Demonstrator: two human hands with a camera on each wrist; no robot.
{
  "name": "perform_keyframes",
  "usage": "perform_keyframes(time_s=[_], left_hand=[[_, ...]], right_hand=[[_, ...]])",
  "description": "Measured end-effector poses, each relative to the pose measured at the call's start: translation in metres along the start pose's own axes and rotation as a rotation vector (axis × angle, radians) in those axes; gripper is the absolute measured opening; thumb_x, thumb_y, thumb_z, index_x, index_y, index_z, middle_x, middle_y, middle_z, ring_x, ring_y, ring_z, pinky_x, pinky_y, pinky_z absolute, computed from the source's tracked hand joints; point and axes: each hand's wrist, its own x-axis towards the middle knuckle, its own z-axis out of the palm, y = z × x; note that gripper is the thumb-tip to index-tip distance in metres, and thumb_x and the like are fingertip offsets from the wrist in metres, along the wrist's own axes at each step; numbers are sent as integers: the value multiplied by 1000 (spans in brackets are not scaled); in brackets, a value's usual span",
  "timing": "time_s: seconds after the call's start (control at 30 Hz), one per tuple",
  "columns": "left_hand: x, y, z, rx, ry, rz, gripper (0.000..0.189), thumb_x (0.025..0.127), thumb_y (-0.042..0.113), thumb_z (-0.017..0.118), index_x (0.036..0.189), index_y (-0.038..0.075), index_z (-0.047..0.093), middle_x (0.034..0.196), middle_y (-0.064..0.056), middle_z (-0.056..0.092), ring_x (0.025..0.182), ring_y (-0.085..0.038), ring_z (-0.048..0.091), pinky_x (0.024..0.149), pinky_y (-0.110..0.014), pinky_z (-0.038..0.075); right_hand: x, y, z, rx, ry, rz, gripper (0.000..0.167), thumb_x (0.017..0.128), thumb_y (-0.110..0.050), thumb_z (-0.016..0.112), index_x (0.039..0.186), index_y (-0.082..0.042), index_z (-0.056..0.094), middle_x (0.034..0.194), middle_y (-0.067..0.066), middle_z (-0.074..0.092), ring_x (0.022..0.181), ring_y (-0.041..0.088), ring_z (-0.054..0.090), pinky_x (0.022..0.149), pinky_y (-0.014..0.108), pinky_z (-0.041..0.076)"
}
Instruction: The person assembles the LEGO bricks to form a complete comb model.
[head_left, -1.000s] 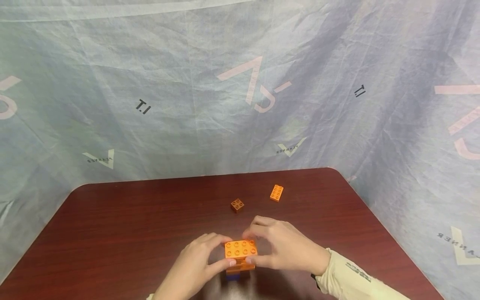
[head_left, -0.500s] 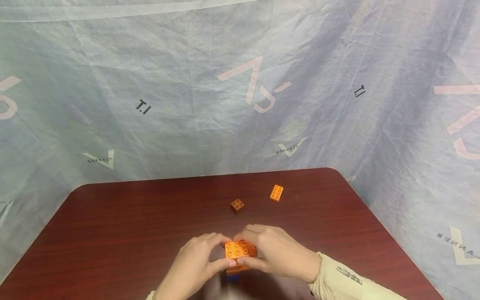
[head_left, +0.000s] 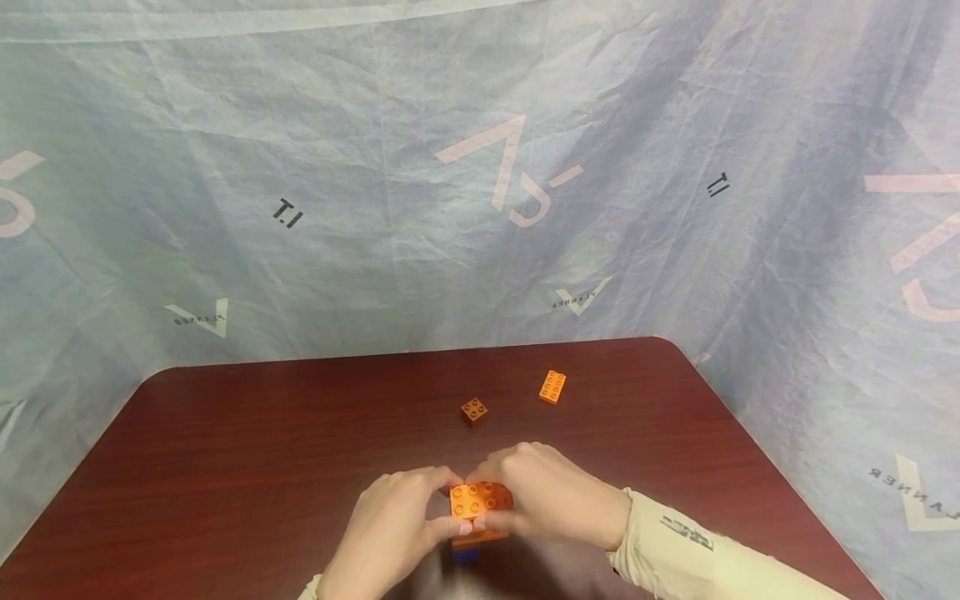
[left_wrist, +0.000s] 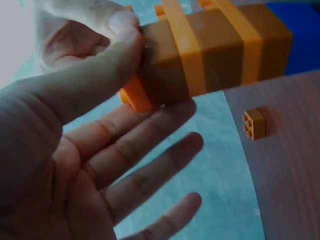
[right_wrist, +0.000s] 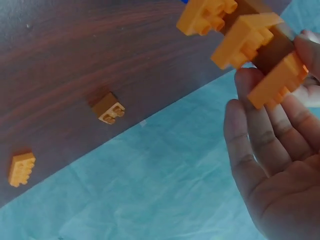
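Pinching the top of an orange, brown and blue brick tower (head_left: 465, 502) from either side, the left hand (head_left: 388, 523) and right hand (head_left: 551, 498) nearly meet above the near counter (head_left: 262, 454); beyond lie a brown brick (head_left: 474, 411) and, to its right, an orange brick (head_left: 552, 387).

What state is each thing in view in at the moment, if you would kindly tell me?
Brick tower: upright, blue end lowest.
Top orange plate: studs up, at the tower's top; whether fully pressed down, I cannot tell.
Left hand: pinching the tower's upper end.
Right hand: pinching there too.
Brown brick: loose on the table, studs up.
Loose orange plate: flat, studs up.
Cloth: hanging, wrinkled.
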Motion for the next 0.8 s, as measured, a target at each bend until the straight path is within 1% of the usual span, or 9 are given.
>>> perform_keyframes(time_s=[0.07,0.17,0.23,0.33,0.43,0.53,0.6,0.67,0.8], left_hand=[[0,3,-1,-8,-13,-43,34,78,41,87,101,19,75,90,7,73,61,-5,46,54,-28,39],[-1,5,0,-27,-24,-96,35,77,43,87,101,21,74,88,7,72,63,-7,49,55,-31,40],[-1,5,1,-34,-26,-117,37,76,44,87,102,21,74,90,6,73,66,-9,52,57,-33,42],[-1,5,3,-35,-22,-127,39,76,44,87,104,21,75,93,4,74,68,-10,56,59,-36,46],[-2,5,4,-25,-20,-138,41,77,45,86,107,20,76,95,2,75,71,-14,62,61,-39,49],[-3,4,6,-13,-16,-138,44,77,47,86,110,20,76,97,1,76,76,-19,67,62,-42,52],[-3,3,6,-17,-19,-133,45,77,48,84,112,20,76,99,1,77,77,-21,69,62,-42,53],[-3,1,6,-33,-29,-127,47,78,49,83,113,19,76,100,0,77,78,-21,69,62,-42,53],[-4,-3,6,-81,-47,-124,48,80,49,81,115,17,75,102,-1,77,79,-23,70,64,-44,55]], right_hand=[[2,-2,-2,-21,-15,6,17,85,-29,85,91,-20,72,71,-18,52,60,-2,40,55,13,35],[4,-5,-4,-36,-37,21,18,83,-29,86,86,-22,70,66,-17,48,58,-1,37,53,14,33],[4,-6,-4,-43,-41,29,20,83,-29,86,82,-23,67,64,-17,45,57,-1,37,53,15,32],[3,-7,-3,-52,-31,33,23,83,-30,87,78,-24,65,62,-16,44,57,-1,37,52,15,33],[1,-7,-2,-65,-21,41,21,82,-32,87,81,-24,67,63,-16,45,57,0,38,52,16,34],[0,-7,0,-72,-10,48,19,82,-34,87,87,-23,72,65,-16,45,57,1,39,52,16,34],[-1,-6,2,-65,1,53,20,83,-35,86,91,-22,74,67,-15,45,58,1,39,53,16,34],[-2,-4,3,-44,12,64,22,84,-36,85,96,-20,76,69,-15,47,59,1,40,53,16,35],[-5,1,10,29,54,73,29,86,-39,83,105,-18,77,80,-15,57,64,-1,44,57,14,38]])
